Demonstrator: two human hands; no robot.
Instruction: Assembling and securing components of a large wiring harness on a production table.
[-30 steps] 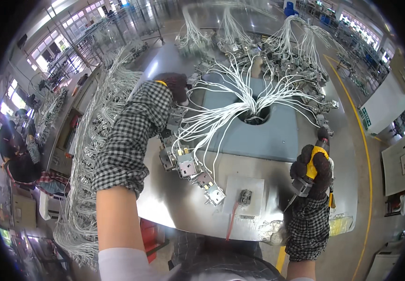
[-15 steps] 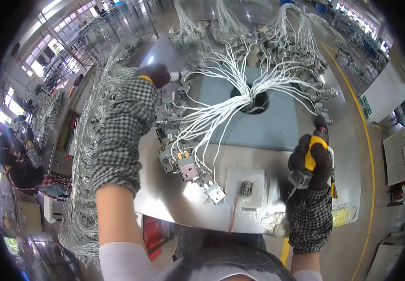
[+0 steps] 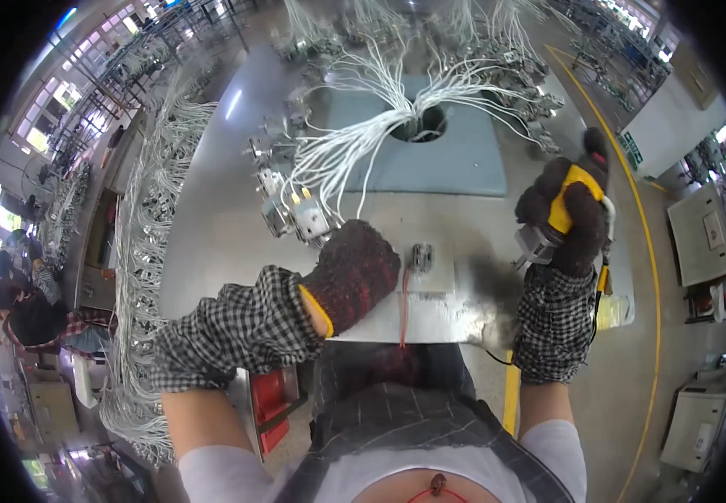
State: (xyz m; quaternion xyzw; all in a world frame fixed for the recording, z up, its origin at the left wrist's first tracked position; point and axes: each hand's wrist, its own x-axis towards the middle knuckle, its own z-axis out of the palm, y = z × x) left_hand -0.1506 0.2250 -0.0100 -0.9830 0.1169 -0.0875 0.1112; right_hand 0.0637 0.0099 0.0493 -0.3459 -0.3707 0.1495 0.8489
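While the right hand [image 3: 582,225] gripped a tool [image 3: 537,244] clear of the wires [image 3: 392,120], seemingly against snags, the left hand [image 3: 356,272] (I couldn't tell its grip) was beside the blocks [image 3: 311,221], fanned across the table [image 3: 212,214] probably for reach.

The wires [image 3: 329,151] look like smooth plastic, the tabletop [image 3: 212,239] glossy metal, the gloves [image 3: 359,272] rough, matt knit.

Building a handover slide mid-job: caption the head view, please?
Gloved right grip holding a yellow-and-grey tool, left grip near metal parts with white wires.
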